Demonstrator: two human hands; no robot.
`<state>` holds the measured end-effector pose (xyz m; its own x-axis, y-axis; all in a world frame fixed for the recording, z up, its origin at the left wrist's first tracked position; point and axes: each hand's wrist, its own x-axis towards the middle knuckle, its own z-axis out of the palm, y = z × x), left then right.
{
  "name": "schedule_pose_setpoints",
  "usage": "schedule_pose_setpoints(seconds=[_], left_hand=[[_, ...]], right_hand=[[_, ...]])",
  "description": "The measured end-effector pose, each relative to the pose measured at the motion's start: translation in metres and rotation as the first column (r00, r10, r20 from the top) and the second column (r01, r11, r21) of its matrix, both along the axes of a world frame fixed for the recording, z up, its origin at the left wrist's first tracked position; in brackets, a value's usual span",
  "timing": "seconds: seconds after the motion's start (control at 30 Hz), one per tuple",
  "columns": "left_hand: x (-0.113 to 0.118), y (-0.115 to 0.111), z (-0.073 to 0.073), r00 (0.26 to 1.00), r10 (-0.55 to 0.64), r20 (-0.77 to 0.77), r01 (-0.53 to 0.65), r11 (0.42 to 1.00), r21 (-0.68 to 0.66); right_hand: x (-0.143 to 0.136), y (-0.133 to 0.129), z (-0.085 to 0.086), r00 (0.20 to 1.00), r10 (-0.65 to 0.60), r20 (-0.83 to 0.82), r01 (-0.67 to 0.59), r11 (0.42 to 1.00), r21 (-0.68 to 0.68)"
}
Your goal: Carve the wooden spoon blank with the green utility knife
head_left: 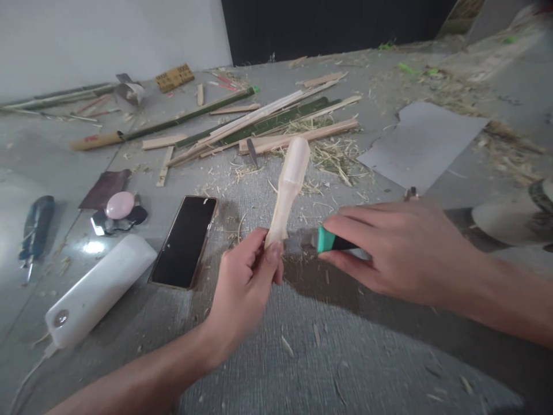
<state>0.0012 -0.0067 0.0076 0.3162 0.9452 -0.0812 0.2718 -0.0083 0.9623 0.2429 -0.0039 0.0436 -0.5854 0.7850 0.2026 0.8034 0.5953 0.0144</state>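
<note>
My left hand (248,276) grips the narrow lower end of a pale carved wooden piece (288,184), which points up and away with its rounded, wider end at the top. My right hand (389,248) is closed around a green and black handled tool (330,239). From the handle a thin, blurred blade reaches left to the wood, close to my left thumb. Whether the blade touches the wood cannot be made out.
A black phone (185,241), a white power bank (99,291) with a cable and a blue-handled tool (38,227) lie at left. Bamboo strips (259,118), shavings (332,151) and a white sheet (423,141) lie farther back.
</note>
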Motion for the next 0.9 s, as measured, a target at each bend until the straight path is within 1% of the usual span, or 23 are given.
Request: schedule_pose_setpoints(seconds=[0.17,0.33,0.43,0.5,0.57,0.6,0.67,0.73,0.8,0.9], left_hand=[[0.0,-0.003,-0.001,0.998,-0.017,-0.056,0.02,0.998,0.062],[-0.001,-0.004,0.003,0.991,0.001,-0.132,0.017,0.99,0.139],[-0.002,-0.005,0.007,0.985,0.024,-0.169,0.006,0.984,0.176],[-0.003,-0.007,0.009,0.986,0.029,-0.161,0.0,0.985,0.175],[-0.004,-0.008,0.009,0.991,0.021,-0.132,-0.002,0.99,0.141],[-0.004,-0.008,0.009,0.993,0.017,-0.114,-0.003,0.993,0.12],[-0.004,-0.007,0.007,0.996,0.022,-0.087,-0.014,0.996,0.086],[-0.003,-0.005,0.006,0.997,0.036,-0.072,-0.03,0.997,0.075],[-0.002,-0.003,0.005,0.997,0.038,-0.064,-0.034,0.997,0.068],[-0.001,-0.003,0.005,0.997,0.036,-0.064,-0.031,0.997,0.068]], right_hand=[[-0.001,-0.002,0.0,1.0,-0.001,-0.005,0.001,1.0,0.001],[-0.004,-0.007,0.001,0.999,-0.038,0.024,0.036,0.996,0.078],[-0.004,-0.01,0.004,0.997,-0.066,0.041,0.061,0.992,0.109],[-0.002,-0.009,0.008,0.993,-0.113,0.045,0.107,0.987,0.12],[0.002,-0.008,0.012,0.987,-0.156,0.025,0.151,0.978,0.141],[0.003,-0.008,0.014,0.988,-0.156,0.007,0.153,0.977,0.147],[0.004,-0.007,0.014,0.993,-0.112,-0.022,0.114,0.985,0.133],[0.003,-0.007,0.012,0.996,-0.081,-0.023,0.083,0.993,0.088],[0.001,-0.006,0.007,0.997,-0.075,-0.012,0.075,0.996,0.054],[-0.001,-0.006,0.002,0.999,-0.033,-0.014,0.033,0.997,0.065]])
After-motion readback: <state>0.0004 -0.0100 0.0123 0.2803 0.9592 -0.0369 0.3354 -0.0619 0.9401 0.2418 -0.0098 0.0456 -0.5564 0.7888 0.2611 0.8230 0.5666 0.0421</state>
